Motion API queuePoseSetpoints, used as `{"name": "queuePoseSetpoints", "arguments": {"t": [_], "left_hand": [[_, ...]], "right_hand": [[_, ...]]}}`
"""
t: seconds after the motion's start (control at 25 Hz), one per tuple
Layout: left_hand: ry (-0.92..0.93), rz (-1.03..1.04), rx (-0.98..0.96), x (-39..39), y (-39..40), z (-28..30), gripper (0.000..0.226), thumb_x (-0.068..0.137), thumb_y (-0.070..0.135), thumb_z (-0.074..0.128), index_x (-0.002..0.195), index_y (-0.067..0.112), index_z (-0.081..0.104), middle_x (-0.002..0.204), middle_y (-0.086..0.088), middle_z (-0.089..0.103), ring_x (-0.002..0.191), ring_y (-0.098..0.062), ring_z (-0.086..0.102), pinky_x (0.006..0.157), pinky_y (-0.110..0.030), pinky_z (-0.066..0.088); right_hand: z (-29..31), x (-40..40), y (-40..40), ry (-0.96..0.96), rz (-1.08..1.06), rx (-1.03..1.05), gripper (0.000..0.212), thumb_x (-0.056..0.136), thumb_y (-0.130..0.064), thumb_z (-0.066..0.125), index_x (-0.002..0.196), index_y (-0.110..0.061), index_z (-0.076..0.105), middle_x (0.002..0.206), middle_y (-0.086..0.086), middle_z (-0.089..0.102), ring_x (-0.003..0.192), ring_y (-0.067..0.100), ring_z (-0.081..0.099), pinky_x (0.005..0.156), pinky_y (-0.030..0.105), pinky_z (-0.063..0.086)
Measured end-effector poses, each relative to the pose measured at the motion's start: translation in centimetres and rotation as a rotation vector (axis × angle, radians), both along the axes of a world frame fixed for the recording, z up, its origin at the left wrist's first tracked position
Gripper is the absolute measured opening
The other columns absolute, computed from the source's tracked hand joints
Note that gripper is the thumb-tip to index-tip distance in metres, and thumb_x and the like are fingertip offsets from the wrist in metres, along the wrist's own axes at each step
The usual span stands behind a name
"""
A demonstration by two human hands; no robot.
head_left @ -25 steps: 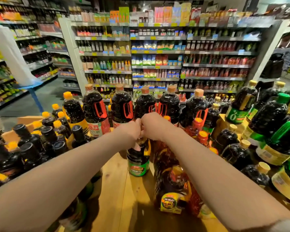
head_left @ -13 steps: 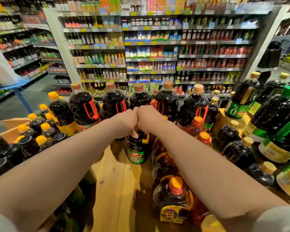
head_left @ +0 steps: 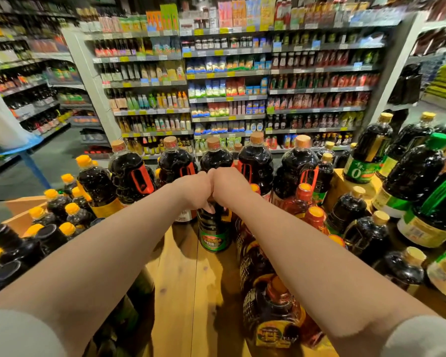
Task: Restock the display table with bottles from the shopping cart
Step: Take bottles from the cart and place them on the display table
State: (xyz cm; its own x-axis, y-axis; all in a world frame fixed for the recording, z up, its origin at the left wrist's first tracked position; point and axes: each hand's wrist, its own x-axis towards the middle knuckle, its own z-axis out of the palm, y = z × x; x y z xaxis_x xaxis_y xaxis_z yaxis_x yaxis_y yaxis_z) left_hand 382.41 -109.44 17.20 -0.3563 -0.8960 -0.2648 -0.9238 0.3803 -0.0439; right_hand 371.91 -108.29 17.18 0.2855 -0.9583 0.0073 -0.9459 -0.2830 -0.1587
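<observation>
Both my arms reach out over the wooden display table [head_left: 180, 287]. My left hand [head_left: 197, 191] and my right hand [head_left: 229, 188] meet side by side, fingers curled round the top of a dark bottle with a green label [head_left: 213, 231]. The bottle stands upright on the table in the gap between bottle rows; its cap is hidden under my hands. The shopping cart is out of view.
A row of large dark bottles with red handles [head_left: 137, 173] stands behind the held bottle. Small orange-capped bottles [head_left: 72, 215] crowd the left, green-labelled bottles [head_left: 420, 191] the right, amber bottles [head_left: 276, 313] lie front right. Store shelves [head_left: 227, 73] fill the background.
The view has shifted a little between frames. My hands stay clasped on the green-labelled bottle, which keeps about the same place on the table.
</observation>
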Motion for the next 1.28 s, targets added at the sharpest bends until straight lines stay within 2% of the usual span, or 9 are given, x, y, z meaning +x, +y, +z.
{"name": "queuePoseSetpoints", "arguments": {"t": [0.16,0.24,0.32,0.4,0.56,0.76,0.88,1.04,1.28], "left_hand": [[-0.195,-0.002,-0.264,0.4,2.7,1.6,0.088,0.091,0.048,0.057,0.154,0.015,0.005,0.134,-0.013,0.043,0.096,-0.028,0.062,0.067,-0.037,0.051],[-0.213,-0.004,-0.353,0.4,4.8,3.3,0.074,0.091,0.043,0.055,0.149,0.016,0.018,0.13,-0.012,0.043,0.091,-0.028,0.062,0.061,-0.038,0.049],[-0.21,-0.057,-0.436,1.1,8.1,5.2,0.05,0.089,0.039,0.056,0.129,0.016,0.039,0.113,-0.007,0.046,0.077,-0.024,0.058,0.054,-0.036,0.045],[-0.173,-0.08,-0.483,2.2,12.0,6.5,0.032,0.088,0.036,0.057,0.111,0.019,0.045,0.098,-0.003,0.042,0.073,-0.022,0.057,0.054,-0.036,0.049],[-0.077,-0.06,-0.38,3.7,19.4,6.3,0.017,0.091,0.03,0.052,0.102,0.024,0.041,0.093,0.004,0.045,0.09,-0.022,0.059,0.062,-0.038,0.047],[0.079,-0.117,-0.438,6.9,24.3,4.9,0.013,0.088,0.038,0.048,0.086,0.029,0.039,0.09,0.007,0.056,0.09,-0.021,0.058,0.064,-0.035,0.043],[0.132,-0.129,-0.424,7.5,27.4,3.2,0.011,0.089,0.031,0.046,0.082,0.029,0.037,0.078,0.009,0.048,0.081,-0.021,0.055,0.062,-0.035,0.045],[0.064,-0.015,-0.368,7.6,31.4,2.6,0.011,0.092,0.031,0.045,0.085,0.028,0.037,0.072,0.008,0.036,0.076,-0.021,0.049,0.063,-0.035,0.042],[-0.008,0.224,-0.56,8.3,39.0,2.7,0.01,0.088,0.037,0.051,0.093,0.029,0.054,0.079,0.005,0.055,0.08,-0.025,0.062,0.058,-0.032,0.042]], "right_hand": [[-0.5,0.7,2.5,-0.086,-0.048,-0.056,0.047,0.083,-0.014,0.061,0.125,-0.003,0.044,0.092,0.011,0.063,0.081,0.028,0.061,0.057,0.035,0.045],[0.8,0.6,4.6,-0.166,-0.032,-0.102,0.031,0.085,-0.015,0.061,0.113,-0.005,0.054,0.094,0.009,0.064,0.085,0.027,0.061,0.062,0.036,0.048],[2.4,0.3,7.7,-0.277,-0.018,-0.151,0.018,0.086,-0.018,0.062,0.1,-0.007,0.059,0.091,0.008,0.063,0.085,0.025,0.059,0.067,0.036,0.05],[3.0,0.7,11.7,-0.381,0.004,-0.22,0.013,0.085,-0.021,0.06,0.089,-0.009,0.06,0.084,0.006,0.061,0.08,0.025,0.058,0.065,0.036,0.046],[2.4,2.1,19.3,-0.416,0.042,-0.291,0.018,0.082,-0.025,0.061,0.071,-0.016,0.05,0.073,0.002,0.057,0.072,0.025,0.053,0.059,0.034,0.035],[1.7,3.6,24.7,-0.235,0.017,-0.355,0.019,0.086,-0.034,0.058,0.081,-0.015,0.061,0.079,0.0,0.059,0.075,0.022,0.055,0.062,0.035,0.041],[1.5,4.3,27.7,-0.184,-0.006,-0.371,0.02,0.089,-0.035,0.055,0.074,-0.024,0.048,0.072,-0.006,0.05,0.067,0.016,0.044,0.05,0.025,0.027],[1.4,4.8,31.3,-0.219,0.143,-0.32,0.024,0.088,-0.03,0.057,0.069,-0.02,0.047,0.069,0.0,0.055,0.068,0.02,0.05,0.061,0.034,0.041],[3.0,5.5,34.4,-0.238,0.499,-0.364,0.018,0.08,-0.017,0.06,0.065,-0.019,0.05,0.067,-0.001,0.055,0.067,0.021,0.054,0.059,0.029,0.04]]}}
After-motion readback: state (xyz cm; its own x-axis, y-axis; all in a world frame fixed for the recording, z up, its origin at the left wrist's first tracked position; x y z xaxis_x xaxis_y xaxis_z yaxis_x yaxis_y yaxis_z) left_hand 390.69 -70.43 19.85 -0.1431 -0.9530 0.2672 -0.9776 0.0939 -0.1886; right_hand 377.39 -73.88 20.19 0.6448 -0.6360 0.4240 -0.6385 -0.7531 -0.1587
